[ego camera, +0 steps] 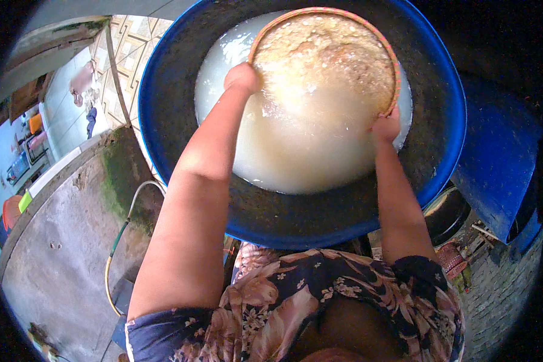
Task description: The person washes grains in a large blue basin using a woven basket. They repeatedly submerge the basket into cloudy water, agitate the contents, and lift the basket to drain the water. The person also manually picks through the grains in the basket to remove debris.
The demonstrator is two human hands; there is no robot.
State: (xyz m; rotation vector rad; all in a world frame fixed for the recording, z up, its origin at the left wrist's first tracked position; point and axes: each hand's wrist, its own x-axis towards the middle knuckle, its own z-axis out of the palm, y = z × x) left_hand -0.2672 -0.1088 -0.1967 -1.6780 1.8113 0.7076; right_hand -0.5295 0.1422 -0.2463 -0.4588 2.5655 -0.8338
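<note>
Both of my hands grip the rim of a round sieve-like basket [392, 59] that sits tilted in cloudy water [294, 167]. My left hand [243, 78] holds its left side, and my right hand [388, 126] holds its lower right side. Pale yellowish flakes or grains [316, 50] fill the far part of the basket, wet and shiny. Its near part lies under the murky water, so that edge is hidden. All this is inside a large blue plastic tub [450, 181] with a dark inner wall.
A hose [113, 244] runs down at the left beside a mossy concrete wall [68, 221]. Patterned tiles [135, 50] lie beyond it. A blue plastic sheet or container [497, 158] stands at the right, above a reddish woven basket [451, 260]. Another person [83, 81] shows at the far left.
</note>
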